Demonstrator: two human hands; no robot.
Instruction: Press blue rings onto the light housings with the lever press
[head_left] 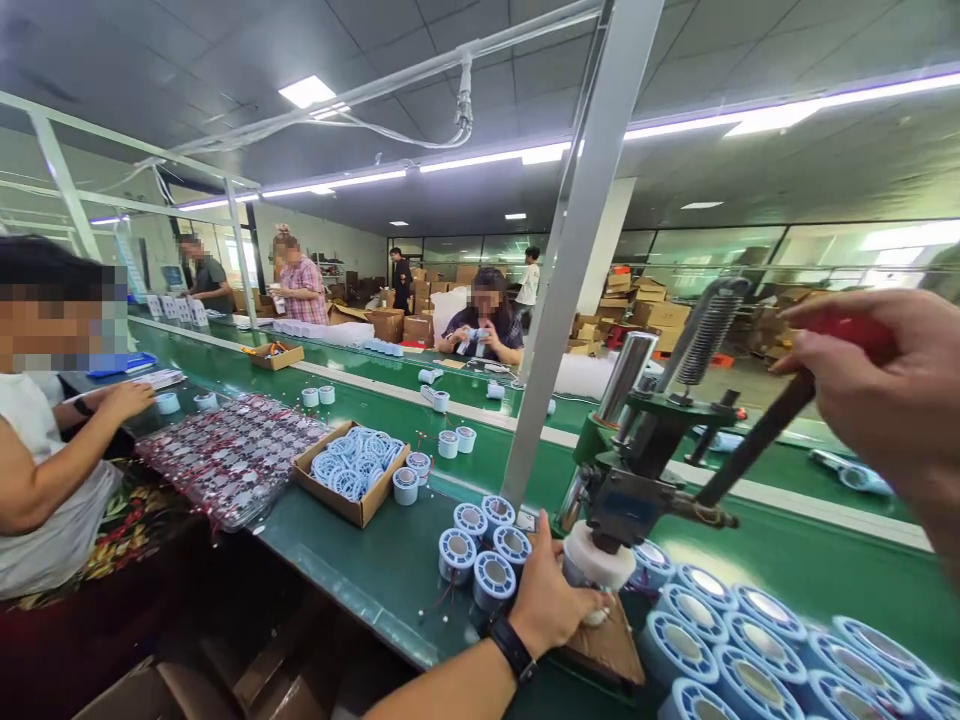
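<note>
My right hand (862,365) is wrapped round the red-knobbed lever (757,440) of a green hand press (637,500) at the right. Under the press's white round pad (598,556), my left hand (555,590), with a black watch on its wrist, has its fingers closed round a part mostly hidden by the pad and the hand. Below the pad lies a brown base block (611,640). Several light-blue round housings (495,577) stand left of my left hand, and a larger group of housings (757,680) stands right of the press.
A cardboard box (360,510) of blue rings stands left of centre, beside a tray of wired discs (232,455). A person (52,430) sits at the far left. A grey post (574,230) rises behind the press. Others work across the green belt (480,440).
</note>
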